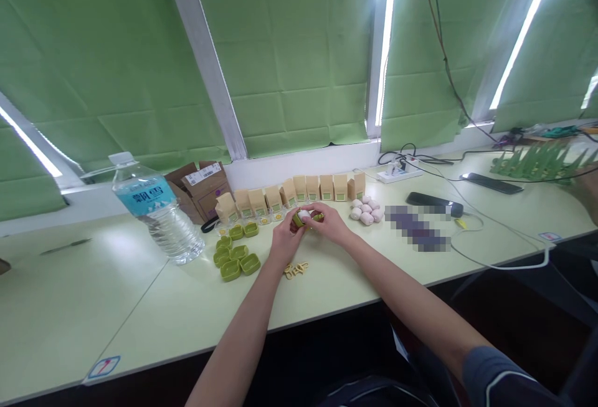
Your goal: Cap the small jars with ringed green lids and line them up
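My left hand [284,237] is closed around a small green container [297,220] with a white rounded piece [304,214] at it. The right hand [331,225] has its fingers closed at the same spot, by another bit of green [318,216]; what exactly they grip is partly hidden. Left of my hands lie several empty green containers [230,270]. Below them on the table is a small heap of yellow loop-shaped pieces [296,270]. A cluster of pale pink-white rolls [367,219] sits to the right.
Behind my hands stands a row of small brown paper bags [273,197], with small clear packets [278,215] in front. A large water bottle [159,207] and a cardboard box [200,190] are on the left. On the right are a phone [434,204], a power strip [399,171] and a white cable [504,267].
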The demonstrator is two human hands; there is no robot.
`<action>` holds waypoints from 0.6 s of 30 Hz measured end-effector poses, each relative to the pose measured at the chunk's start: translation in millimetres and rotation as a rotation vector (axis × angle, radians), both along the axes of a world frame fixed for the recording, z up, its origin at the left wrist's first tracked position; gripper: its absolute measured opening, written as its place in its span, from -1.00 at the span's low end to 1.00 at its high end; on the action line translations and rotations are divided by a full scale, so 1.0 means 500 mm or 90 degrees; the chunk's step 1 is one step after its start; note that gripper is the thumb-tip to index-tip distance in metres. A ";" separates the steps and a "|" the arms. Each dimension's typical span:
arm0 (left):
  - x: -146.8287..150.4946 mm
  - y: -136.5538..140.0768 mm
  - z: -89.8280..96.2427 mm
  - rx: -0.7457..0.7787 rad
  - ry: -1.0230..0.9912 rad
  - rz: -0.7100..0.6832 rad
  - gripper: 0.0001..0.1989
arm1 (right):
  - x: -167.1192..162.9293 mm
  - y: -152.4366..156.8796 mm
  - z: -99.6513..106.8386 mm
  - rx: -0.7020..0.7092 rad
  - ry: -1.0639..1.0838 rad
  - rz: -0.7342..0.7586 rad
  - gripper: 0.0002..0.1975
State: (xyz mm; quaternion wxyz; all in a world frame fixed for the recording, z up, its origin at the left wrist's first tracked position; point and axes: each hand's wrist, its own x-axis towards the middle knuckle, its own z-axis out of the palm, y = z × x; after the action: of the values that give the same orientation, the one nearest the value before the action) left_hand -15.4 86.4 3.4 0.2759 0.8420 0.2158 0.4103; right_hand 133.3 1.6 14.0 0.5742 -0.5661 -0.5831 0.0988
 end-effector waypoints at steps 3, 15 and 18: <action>0.003 -0.001 0.001 -0.023 -0.020 -0.007 -0.50 | 0.000 0.001 -0.001 0.031 -0.043 0.010 -0.67; 0.002 -0.006 0.006 -0.191 -0.060 -0.085 -0.55 | -0.006 -0.003 0.004 0.099 -0.092 0.018 -0.71; 0.003 -0.007 0.009 -0.210 -0.083 -0.079 -0.56 | -0.008 -0.006 0.004 0.105 -0.110 0.036 -0.73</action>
State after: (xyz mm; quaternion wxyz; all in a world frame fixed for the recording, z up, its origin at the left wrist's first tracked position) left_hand -13.7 83.0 7.9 0.4481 0.7689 0.2094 0.4051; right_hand 129.5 -1.3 15.9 0.5633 -0.5069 -0.6522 0.0176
